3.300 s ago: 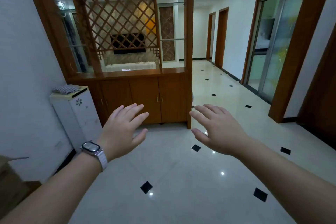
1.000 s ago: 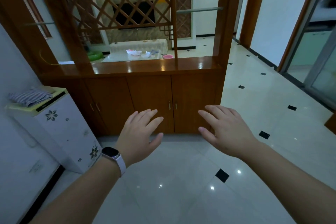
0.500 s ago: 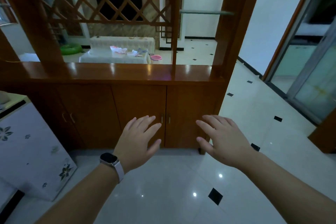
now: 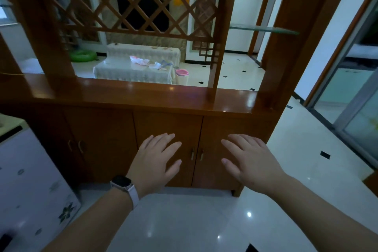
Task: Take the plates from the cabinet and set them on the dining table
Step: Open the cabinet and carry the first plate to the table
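Head view: left hand (image 4: 155, 161) and right hand (image 4: 248, 159), both spread wide and empty, before the closed cabinet (image 4: 169, 129); next, grasp the door handles (image 4: 196, 153).

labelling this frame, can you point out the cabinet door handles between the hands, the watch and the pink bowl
cabinet door handles (image 4: 197, 154), head view, on the pair of metal pulls where the two doors meet
watch (image 4: 121, 182), head view, on its dark face at the left wrist
pink bowl (image 4: 181, 72), head view, on its rim
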